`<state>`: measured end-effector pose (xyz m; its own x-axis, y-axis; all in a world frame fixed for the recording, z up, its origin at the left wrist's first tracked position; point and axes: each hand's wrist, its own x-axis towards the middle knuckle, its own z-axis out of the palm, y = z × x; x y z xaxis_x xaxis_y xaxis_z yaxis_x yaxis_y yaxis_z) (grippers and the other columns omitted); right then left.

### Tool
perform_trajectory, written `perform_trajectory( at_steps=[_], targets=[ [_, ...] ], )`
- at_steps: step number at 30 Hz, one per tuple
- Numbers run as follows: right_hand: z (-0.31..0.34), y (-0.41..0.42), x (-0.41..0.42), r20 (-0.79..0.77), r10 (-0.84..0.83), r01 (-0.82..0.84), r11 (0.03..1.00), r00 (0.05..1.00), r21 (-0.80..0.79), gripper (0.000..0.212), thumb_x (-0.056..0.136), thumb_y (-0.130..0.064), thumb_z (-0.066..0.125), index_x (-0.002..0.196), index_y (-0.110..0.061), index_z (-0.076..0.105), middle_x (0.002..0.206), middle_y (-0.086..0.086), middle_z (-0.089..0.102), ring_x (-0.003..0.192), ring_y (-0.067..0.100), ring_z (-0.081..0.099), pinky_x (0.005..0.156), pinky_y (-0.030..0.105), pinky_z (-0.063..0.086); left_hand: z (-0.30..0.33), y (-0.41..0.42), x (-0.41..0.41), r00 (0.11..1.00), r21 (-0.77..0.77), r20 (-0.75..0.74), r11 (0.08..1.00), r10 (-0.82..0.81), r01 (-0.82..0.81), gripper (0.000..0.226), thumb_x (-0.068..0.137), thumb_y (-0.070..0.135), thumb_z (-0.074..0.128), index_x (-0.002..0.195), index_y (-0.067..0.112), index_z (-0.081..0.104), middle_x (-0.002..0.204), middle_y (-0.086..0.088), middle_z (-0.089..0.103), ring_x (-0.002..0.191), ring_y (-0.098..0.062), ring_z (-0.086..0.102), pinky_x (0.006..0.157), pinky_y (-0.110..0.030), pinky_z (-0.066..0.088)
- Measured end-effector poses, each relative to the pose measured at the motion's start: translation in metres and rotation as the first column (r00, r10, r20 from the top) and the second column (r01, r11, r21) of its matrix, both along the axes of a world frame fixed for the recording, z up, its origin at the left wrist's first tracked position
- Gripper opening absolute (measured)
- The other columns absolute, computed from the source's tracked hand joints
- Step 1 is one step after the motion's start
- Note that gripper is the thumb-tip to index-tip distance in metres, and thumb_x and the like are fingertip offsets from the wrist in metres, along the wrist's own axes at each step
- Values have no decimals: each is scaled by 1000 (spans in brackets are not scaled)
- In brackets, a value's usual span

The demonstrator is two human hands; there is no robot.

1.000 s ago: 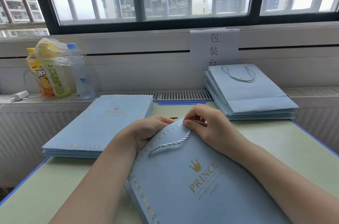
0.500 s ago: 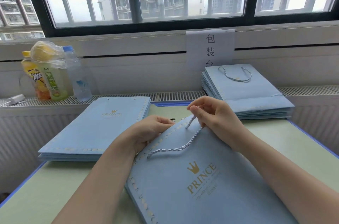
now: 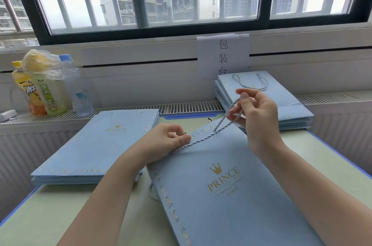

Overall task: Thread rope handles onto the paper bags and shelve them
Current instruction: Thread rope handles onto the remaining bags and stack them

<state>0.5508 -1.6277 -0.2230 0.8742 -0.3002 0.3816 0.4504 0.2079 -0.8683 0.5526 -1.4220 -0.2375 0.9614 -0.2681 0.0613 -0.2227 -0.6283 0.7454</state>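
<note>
Twisted pale-blue rope handle [image 3: 209, 135], judged limp and light, is drawn taut over flat light-blue paper bag [image 3: 231, 189] on green desk [image 3: 50, 215]; best gripped near its end. Right hand [image 3: 255, 113] pinches it; left hand [image 3: 171, 139], fingers curled, pins bag edge

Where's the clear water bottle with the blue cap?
The water bottle stands far left on the radiator ledge under the window, right of two drink bottles.

Two hands [image 3: 173, 139], one loose bag [image 3: 231, 189], two bag stacks [image 3: 96, 145], three bottles [image 3: 48, 88], one paper sign [image 3: 223, 54].
</note>
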Motion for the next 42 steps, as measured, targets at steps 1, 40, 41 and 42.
perform_trajectory(
  at_steps=[1, 40, 41, 42],
  targets=[
    [1, -1, 0, -30, 35, -36, 999, 999, -23, 17, 99, -6, 45, 92, -13, 58, 66, 2, 52, 45, 7, 51, 48, 22, 50, 0, 1, 1, 1000, 17, 15, 1000, 16, -16, 27, 92, 36, 58, 71, 19, 55, 46, 11, 47, 41, -5, 36, 47, -16, 31],
    [-6, 8, -17, 723, -138, 558, 736, 677, -382, 14, 95, -9, 51, 91, -21, 45, 77, -18, 42, 66, -3, 42, 62, 6, 34, 13, 3, 6, 995, -946, -36, 317, 88, -62, 74, 91, 66, 13, 137, 16, 44, 138, 0, 50, 129, -18, 46, 108, -47, 36],
    [-9, 11, -17, 767, -36, 563, 701, 641, -437, 9, 95, -9, 49, 95, -17, 47, 82, -16, 45, 70, 1, 45, 67, 11, 40, 14, 2, 4, 998, -966, -63, 251, 15, -65, 79, 86, 72, 15, 129, 16, 50, 131, -4, 55, 124, -22, 52, 102, -50, 42],
    [-13, 13, -16, 787, 60, 566, 663, 614, -491, 8, 95, -6, 49, 98, -14, 49, 87, -10, 52, 74, 10, 51, 70, 20, 45, 14, 1, 3, 997, -972, -65, 227, -33, -56, 81, 82, 76, 19, 124, 14, 52, 123, -7, 60, 118, -22, 57, 96, -50, 48]
  ],
)
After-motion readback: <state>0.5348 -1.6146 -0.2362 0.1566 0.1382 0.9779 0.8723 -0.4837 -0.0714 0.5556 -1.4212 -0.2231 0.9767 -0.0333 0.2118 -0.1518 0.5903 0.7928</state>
